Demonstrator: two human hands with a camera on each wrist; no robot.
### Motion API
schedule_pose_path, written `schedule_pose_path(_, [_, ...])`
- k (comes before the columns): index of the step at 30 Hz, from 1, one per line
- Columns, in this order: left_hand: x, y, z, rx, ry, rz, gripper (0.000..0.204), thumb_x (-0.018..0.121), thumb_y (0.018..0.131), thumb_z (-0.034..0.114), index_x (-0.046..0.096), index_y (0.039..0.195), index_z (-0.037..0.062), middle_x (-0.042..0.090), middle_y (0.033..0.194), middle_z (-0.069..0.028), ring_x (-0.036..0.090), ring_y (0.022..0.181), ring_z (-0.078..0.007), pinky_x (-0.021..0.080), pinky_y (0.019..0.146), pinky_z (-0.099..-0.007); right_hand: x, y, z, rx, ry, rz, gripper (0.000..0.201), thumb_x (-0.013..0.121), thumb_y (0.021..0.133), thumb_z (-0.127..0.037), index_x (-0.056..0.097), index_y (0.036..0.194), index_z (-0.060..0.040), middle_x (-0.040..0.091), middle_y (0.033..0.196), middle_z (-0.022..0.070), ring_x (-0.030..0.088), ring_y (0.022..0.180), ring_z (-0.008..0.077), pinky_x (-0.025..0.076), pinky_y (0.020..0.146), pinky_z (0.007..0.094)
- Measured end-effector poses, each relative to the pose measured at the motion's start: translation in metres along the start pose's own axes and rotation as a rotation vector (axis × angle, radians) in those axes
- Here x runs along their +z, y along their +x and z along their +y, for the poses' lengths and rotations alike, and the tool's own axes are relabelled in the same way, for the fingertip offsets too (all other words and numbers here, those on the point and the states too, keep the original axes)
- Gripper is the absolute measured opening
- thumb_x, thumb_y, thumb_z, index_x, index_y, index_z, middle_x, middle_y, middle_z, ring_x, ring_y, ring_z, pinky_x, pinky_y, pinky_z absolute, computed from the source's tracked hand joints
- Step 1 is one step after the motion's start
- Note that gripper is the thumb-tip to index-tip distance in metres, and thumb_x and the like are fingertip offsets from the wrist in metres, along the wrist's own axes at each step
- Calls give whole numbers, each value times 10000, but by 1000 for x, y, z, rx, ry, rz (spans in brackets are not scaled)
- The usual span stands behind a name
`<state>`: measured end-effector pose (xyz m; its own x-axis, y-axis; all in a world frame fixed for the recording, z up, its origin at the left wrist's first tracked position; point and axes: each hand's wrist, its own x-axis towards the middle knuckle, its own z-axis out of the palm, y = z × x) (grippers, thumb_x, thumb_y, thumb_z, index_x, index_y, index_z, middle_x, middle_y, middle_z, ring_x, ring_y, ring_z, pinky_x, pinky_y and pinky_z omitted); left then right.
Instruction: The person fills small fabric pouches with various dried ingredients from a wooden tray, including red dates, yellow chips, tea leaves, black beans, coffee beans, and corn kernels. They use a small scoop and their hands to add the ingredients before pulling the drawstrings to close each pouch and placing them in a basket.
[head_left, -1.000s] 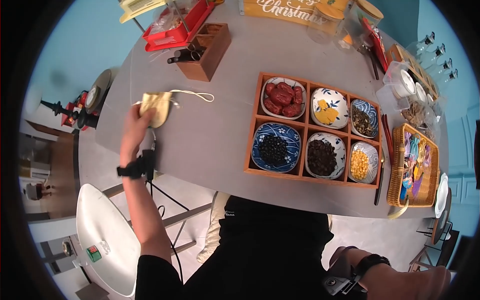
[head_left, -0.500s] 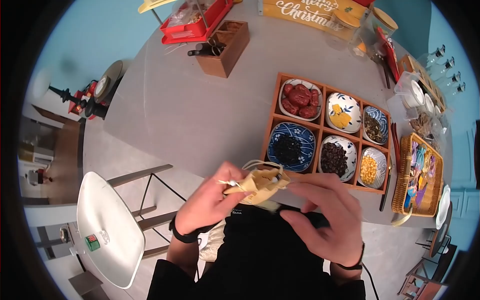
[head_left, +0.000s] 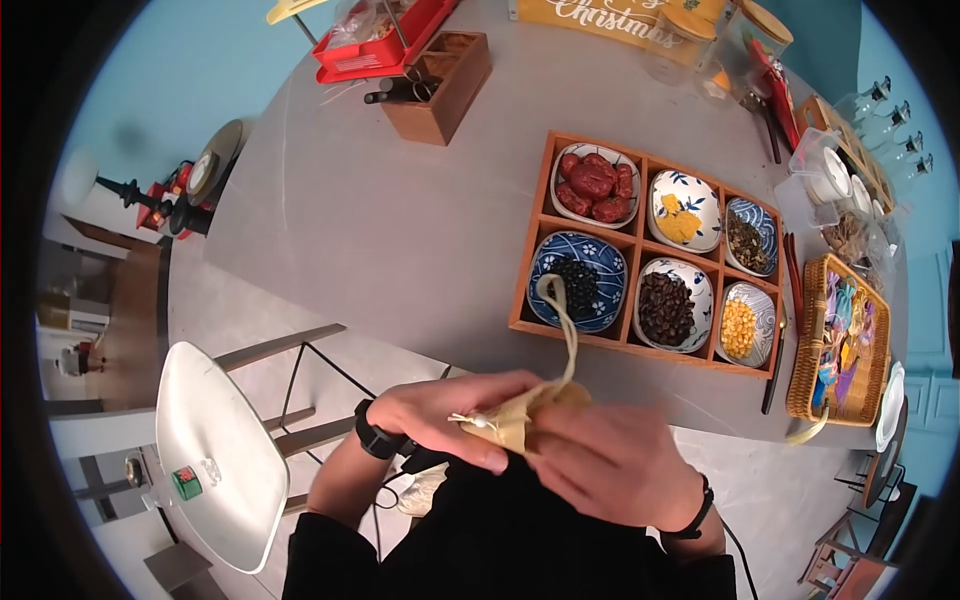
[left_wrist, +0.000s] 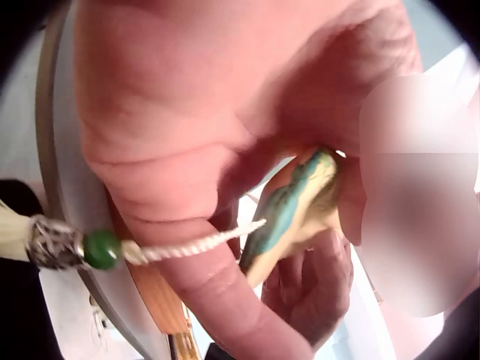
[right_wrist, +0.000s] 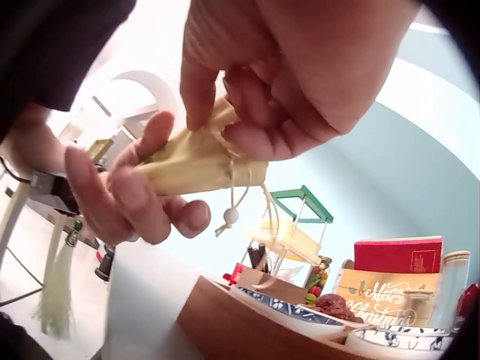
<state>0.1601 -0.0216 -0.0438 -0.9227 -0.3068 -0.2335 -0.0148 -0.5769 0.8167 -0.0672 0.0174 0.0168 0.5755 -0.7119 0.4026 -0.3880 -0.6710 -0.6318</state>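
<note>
A small cream drawstring pouch [head_left: 510, 422] is held between both hands above the person's lap, at the table's front edge. The left hand [head_left: 450, 410] grips its side with fingers and thumb. At the pouch's mouth, the right hand [head_left: 610, 455] pinches the cloth, as the right wrist view shows, where a white bead [right_wrist: 232, 215] hangs on its cord. Blue-green printing marks the pouch [left_wrist: 289, 214] in the left wrist view; a cord with a green bead [left_wrist: 102, 250] crosses in front of the left hand. What is inside the pouch is hidden.
Just beyond the hands stands a wooden divided tray [head_left: 640, 243] with bowls of red dates, black beans, yellow kernels and others. A wicker basket [head_left: 800, 385] is at the right, a wooden box [head_left: 430, 115] at the back left, and a white chair [head_left: 215, 450] at the left.
The left hand has carried the pouch from the table's left side to the lap. The right hand has come up from the lower right and now grips the pouch's mouth.
</note>
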Motion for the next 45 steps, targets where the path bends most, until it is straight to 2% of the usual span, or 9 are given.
schedule_pose_path(6, [2, 7, -3, -16, 279, -221, 676, 725, 796, 219, 407, 1340, -26, 592, 1043, -73, 526, 902, -126, 459, 771, -283, -1, -9, -8, -55, -1, -341, 175, 634, 746, -95, 580, 892, -16, 493, 821, 49, 560, 641, 168, 455, 511, 280])
schedule_pose_path(13, [8, 2, 4, -39, 550, 80, 600, 812, 724, 169, 484, 1200, 8, 610, 1052, -117, 621, 926, -242, 495, 772, -337, -29, -10, -12, 64, -70, -477, 184, 672, 821, -173, 568, 850, -24, 472, 747, 61, 545, 613, 183, 448, 508, 298])
schedule_pose_path(16, [5, -4, 1, -15, 653, 179, 667, 846, 672, 192, 493, 1210, 18, 605, 1083, -106, 620, 969, -222, 492, 797, -328, -47, -13, -8, 66, 88, -479, 208, 705, 821, -203, 600, 882, -34, 513, 706, 60, 558, 589, 195, 456, 509, 329])
schedule_pose_path(22, [-2, -19, 8, 139, 492, 269, 799, 889, 605, 256, 497, 1256, 7, 583, 1153, -86, 588, 1040, -178, 464, 894, -311, -73, 47, 52, 336, -312, -18, 135, 634, 846, -113, 667, 936, -18, 617, 773, 154, 626, 740, 356, 505, 670, 424])
schedule_pose_path(24, [-1, -14, 7, 196, 401, 308, 800, 894, 600, 241, 500, 1254, 1, 572, 1170, -83, 574, 1051, -166, 457, 904, -309, -65, 70, 90, 235, -411, 89, 150, 631, 846, -121, 671, 926, 0, 631, 828, 179, 624, 799, 380, 494, 757, 446])
schedule_pose_path(33, [-5, -7, -14, 350, 307, 329, 759, 897, 610, 165, 511, 1246, 16, 559, 1165, -76, 553, 1069, -181, 444, 907, -312, -30, 104, 132, 290, -608, -56, 288, 692, 793, -145, 609, 1028, 0, 618, 944, 162, 611, 909, 361, 495, 804, 434])
schedule_pose_path(36, [-3, -6, -12, 325, 316, 342, 769, 886, 623, 156, 492, 1268, 15, 565, 1174, -73, 554, 1068, -169, 439, 919, -308, -30, 102, 129, 225, -638, -10, 236, 664, 785, -109, 588, 974, 10, 625, 952, 201, 614, 914, 375, 494, 799, 451])
schedule_pose_path(41, [0, -5, -4, 248, 403, 412, 786, 863, 650, 139, 455, 1309, 11, 568, 1191, -68, 552, 1075, -154, 430, 938, -299, -55, 84, 30, 337, -124, 29, 274, 690, 744, -31, 589, 999, -26, 633, 844, 114, 619, 778, 297, 513, 734, 349])
schedule_pose_path(45, [4, 5, -1, 250, 390, 369, 784, 842, 662, 104, 441, 1329, 12, 571, 1198, -69, 547, 1083, -149, 432, 942, -304, -51, 68, 0, 139, -140, -368, 259, 731, 726, -36, 596, 946, -57, 596, 889, 84, 600, 819, 263, 499, 713, 347])
